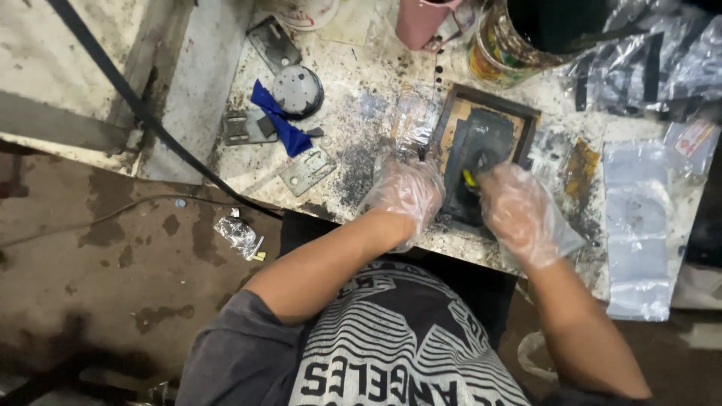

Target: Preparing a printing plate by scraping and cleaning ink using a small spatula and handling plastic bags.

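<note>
Right hand [526, 214] touching tray [526, 114]; left beside.

Clear, filmy plastic gloves cover the left hand [406, 192] and right hand [525, 214]; between them, a black-smeared shallow dark metal tray [481, 143] holds a small yellow piece [469, 179]. The grimy white worktable [353, 128] is speckled black; a crumpled blue cloth scrap [282, 124] and a pink plastic cup [421, 21] lie toward its far edge

The gloved hands' fingertips hide behind a small yellow tool [469, 178], while the paint can [519, 37] is cut off above.
</note>
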